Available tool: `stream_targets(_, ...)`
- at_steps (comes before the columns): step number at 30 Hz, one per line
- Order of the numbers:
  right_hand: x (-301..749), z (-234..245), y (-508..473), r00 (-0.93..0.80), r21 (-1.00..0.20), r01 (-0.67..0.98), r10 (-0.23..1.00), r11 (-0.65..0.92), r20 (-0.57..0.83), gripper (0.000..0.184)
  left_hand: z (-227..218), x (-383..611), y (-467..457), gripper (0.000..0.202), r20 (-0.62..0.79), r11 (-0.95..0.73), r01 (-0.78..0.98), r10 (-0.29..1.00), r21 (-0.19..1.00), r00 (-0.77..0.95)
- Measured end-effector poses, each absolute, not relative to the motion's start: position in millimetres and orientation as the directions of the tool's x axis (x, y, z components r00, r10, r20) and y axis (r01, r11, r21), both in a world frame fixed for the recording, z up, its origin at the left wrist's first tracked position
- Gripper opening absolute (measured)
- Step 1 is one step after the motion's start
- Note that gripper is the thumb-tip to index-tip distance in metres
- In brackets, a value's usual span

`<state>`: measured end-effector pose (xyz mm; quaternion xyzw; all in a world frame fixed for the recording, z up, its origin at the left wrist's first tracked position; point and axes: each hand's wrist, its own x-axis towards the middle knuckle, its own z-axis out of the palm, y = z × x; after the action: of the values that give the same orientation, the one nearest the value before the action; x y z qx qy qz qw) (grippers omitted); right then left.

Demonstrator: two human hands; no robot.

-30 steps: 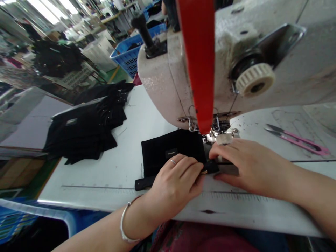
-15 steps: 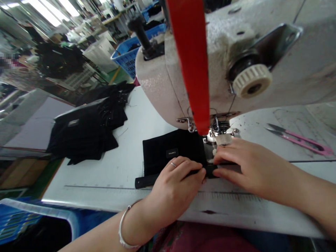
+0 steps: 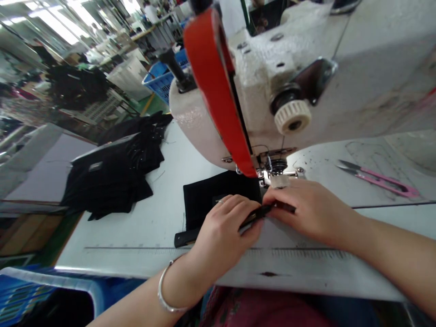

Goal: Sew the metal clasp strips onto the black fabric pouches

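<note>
A black fabric piece lies flat on the white table, its right edge by the sewing machine's presser foot. Along its near edge runs a black strap, partly under my left hand. This hand is closed, with the strap between thumb and fingers, its right part tilted up off the table. My right hand pinches the strap's right end just in front of the presser foot. Fingers of my left hand cover most of the small label on the fabric.
The sewing machine head with a red band rises over the work. Pink-handled thread snips lie to the right. A stack of black fabric pieces sits at left. A blue crate stands below the table's left front.
The strap's right part has been lifted and tilted up from the table. My right hand has shifted a little left, closer to my left hand. The view has moved slightly.
</note>
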<state>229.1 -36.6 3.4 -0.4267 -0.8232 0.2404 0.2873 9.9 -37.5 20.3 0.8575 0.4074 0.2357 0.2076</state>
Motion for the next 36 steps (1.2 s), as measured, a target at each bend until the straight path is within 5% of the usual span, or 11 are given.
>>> stream_targets(6, 226.1, 6.9, -28.5, -0.353, -0.832, 0.468, 0.926, 0.298, 0.134, 0.008, 24.8, 5.3, -17.1, 0.016, -0.148, -0.056, 0.507, 0.924, 0.86, 0.352)
stream_targets(21, 220.1, 6.7, -18.7, -0.358, -0.964, 0.249, 0.934, 0.095, -0.001, 0.014, 26.1, 1.0, 2.4, 0.028, -0.423, 0.331, 0.287, 0.828, 0.899, 0.368)
stream_targets(24, 219.2, 7.9, -18.5, -0.36, -0.966, 0.25, 0.933, 0.072, -0.024, 0.01, 27.0, 2.5, 1.0, 0.026, -0.382, 0.23, 0.379, 0.834, 0.897, 0.398)
stream_targets(26, 220.2, 7.6, -20.6, -0.341, -0.954, 0.278, 0.94, 0.115, 0.014, 0.01, 27.8, 5.3, -6.8, 0.019, -0.206, -0.049, 0.526, 0.886, 0.849, 0.416)
stream_targets(28, 223.8, 5.7, -25.3, -0.36, -0.868, 0.365, 0.911, 0.336, 0.201, 0.008, 26.8, 7.4, -19.9, 0.013, 0.121, -0.458, 0.634, 0.857, 0.623, 0.501)
stream_targets(30, 229.6, 2.4, -32.0, -0.501, -0.63, 0.43, 0.751, 0.647, 0.43, 0.007, 23.4, 7.6, -35.2, 0.016, 0.346, -0.759, 0.585, 0.651, 0.285, 0.676)
stream_targets(33, 239.4, -1.1, -42.1, -0.74, -0.29, 0.384, 0.48, 0.877, 0.472, 0.018, 17.4, 6.0, -54.1, 0.022, 0.317, -0.883, 0.463, 0.461, 0.074, 0.829)
stream_targets(36, 246.2, 1.4, -48.6, -0.788, -0.272, 0.401, 0.48, 0.875, 0.385, 0.019, 14.5, 4.3, -61.4, 0.019, 0.325, -0.862, 0.492, 0.503, 0.121, 0.801)
